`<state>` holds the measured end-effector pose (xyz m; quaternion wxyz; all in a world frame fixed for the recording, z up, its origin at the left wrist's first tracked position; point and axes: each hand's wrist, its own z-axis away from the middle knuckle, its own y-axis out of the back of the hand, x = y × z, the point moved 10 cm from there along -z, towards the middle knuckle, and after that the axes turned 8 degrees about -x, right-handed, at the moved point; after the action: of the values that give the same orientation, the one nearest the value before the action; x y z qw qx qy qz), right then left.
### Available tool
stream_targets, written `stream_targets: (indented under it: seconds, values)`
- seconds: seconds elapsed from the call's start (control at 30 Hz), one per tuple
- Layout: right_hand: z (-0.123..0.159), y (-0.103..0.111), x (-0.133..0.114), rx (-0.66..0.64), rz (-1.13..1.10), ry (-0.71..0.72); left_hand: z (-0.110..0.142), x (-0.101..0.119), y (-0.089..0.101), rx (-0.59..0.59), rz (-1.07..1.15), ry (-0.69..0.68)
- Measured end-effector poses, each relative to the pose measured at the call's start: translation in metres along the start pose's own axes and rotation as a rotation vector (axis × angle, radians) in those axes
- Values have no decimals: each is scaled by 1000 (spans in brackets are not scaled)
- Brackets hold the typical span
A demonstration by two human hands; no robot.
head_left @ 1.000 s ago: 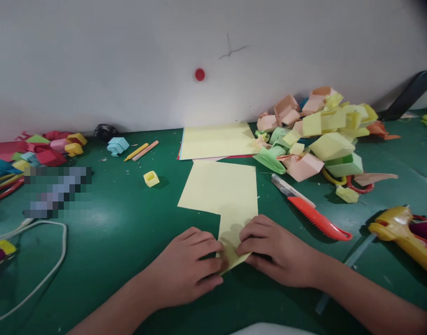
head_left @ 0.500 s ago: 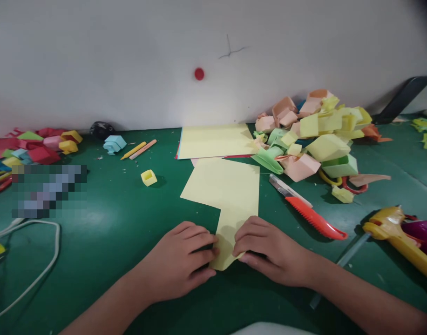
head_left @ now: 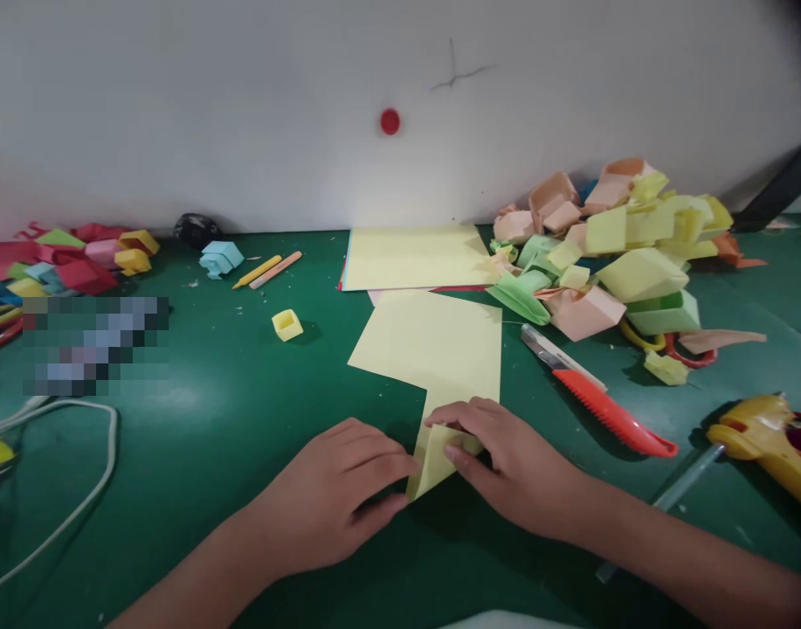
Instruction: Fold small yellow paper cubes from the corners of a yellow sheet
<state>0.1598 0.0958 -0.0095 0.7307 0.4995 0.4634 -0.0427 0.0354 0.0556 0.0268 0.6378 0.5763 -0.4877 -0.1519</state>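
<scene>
A pale yellow sheet of paper (head_left: 439,341) lies on the table, with a narrower part reaching toward me; I cannot tell whether that part is a separate piece. Its near end is bent upward as a flap (head_left: 438,463). My left hand (head_left: 351,485) pinches the left edge of this narrow part at the lower corner. My right hand (head_left: 498,445) is closed on the raised flap, thumb on the near side and fingers curled over the top. Right of the paper lies an orange-handled cutter knife (head_left: 610,415) with its blade out.
A stack of coloured sheets (head_left: 413,258) lies by the wall. Folded paper pieces (head_left: 610,253) heap at the right, near a yellow glue gun (head_left: 760,428). Left are a small yellow paper box (head_left: 287,325), two paper sticks (head_left: 275,269), a blue paper piece (head_left: 220,259) and a white cable (head_left: 113,437).
The paper's near end has been lifted and folded over, away from me, by my right hand. My left hand stays at the left edge. The view has shifted slightly.
</scene>
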Motion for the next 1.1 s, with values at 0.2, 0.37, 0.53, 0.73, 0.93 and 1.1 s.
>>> stream_targets:
  seconds: [0.2, 0.37, 0.53, 0.73, 0.93, 1.1]
  values:
    - [0, 3, 3, -100, -216, 54, -3, 17, -15, -99, -61, -133]
    - [-1, 10, -1, -169, -316, 113, -6, 12, -16, -128, -80, -93]
    - [3, 9, 10, -185, -346, 46, -5, 18, -16, -193, -11, -131]
    - [2, 4, 22, -91, -264, -98, -3, 26, -14, -220, 53, -155]
    - [0, 0, 14, -15, -79, -34, -3, 23, -13, -169, 53, -149]
    - [-3, 1, -1, -17, -10, 107, -4, 22, -14, -179, 31, -127]
